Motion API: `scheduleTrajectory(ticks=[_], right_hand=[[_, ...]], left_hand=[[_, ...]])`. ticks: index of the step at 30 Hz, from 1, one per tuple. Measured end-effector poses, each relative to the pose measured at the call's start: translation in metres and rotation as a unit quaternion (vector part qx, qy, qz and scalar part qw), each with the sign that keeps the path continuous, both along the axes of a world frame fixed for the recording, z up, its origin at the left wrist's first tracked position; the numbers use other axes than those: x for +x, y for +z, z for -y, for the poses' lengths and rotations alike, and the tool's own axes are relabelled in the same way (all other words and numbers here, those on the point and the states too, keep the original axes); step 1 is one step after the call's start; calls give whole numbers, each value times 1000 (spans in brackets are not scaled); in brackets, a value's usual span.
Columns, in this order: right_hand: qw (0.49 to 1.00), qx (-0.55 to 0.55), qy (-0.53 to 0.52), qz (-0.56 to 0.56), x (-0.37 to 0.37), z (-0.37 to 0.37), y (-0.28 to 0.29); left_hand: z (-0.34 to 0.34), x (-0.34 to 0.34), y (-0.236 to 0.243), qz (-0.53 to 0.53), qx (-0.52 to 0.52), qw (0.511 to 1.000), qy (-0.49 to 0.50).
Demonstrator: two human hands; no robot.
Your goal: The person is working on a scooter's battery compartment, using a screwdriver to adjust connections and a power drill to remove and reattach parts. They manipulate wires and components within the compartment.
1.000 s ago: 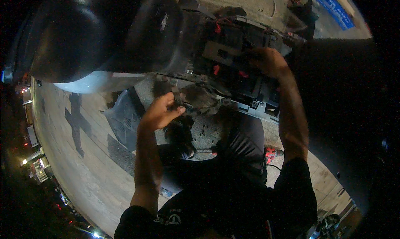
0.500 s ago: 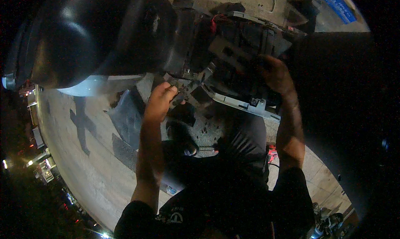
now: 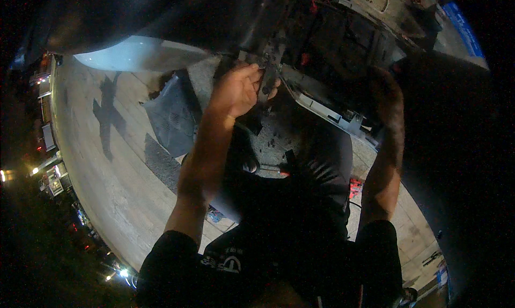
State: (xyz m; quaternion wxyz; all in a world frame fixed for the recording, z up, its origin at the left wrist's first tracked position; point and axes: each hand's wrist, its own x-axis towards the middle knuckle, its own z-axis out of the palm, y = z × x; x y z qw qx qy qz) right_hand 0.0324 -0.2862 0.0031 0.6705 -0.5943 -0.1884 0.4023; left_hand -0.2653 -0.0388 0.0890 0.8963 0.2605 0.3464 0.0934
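Observation:
My left hand [image 3: 238, 90] is closed around a dark, narrow bracket-like piece [image 3: 267, 82] with holes, standing roughly upright at the lower left corner of a dark open frame [image 3: 335, 50]. Fingertips show on both sides of the piece. A light grey rail [image 3: 330, 115] edges the near side of this frame. My right hand [image 3: 389, 96] is at the right end of the frame, in deep shadow. Its fingers are hidden in the dark, so what it touches does not show. Inside the frame, a small red part [image 3: 304, 58] is visible among black parts.
A large glossy black body [image 3: 161, 13] overhangs the upper left, with a pale curved panel [image 3: 129, 53] below it. Dark textured mats [image 3: 171, 117] lie on the paving. A thin tool [image 3: 271, 169] lies between my legs. A blue box [image 3: 461, 29] is at the far right.
The view has shifted, and the frame now appears higher and further right. My left hand has moved up and right against the frame's corner with the bracket-like piece. My right hand has sunk deeper into shadow.

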Motion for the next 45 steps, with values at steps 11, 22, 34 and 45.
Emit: scheduleTrajectory(ticks=[11, 22, 34, 45], right_hand=[[990, 9, -85, -115, -42, 17, 3], [971, -60, 157, 167, -136, -2, 30], [776, -31, 306, 550, -117, -25, 99], [901, -114, 247, 337, -79, 90, 90]], left_hand=[[0, 5, 10, -2, 1, 1000, -15], [41, 0, 20, -72, 199, 977, -42], [24, -3, 9, -116, 436, 820, -352], [-25, 27, 34, -128, 305, 938, -102]])
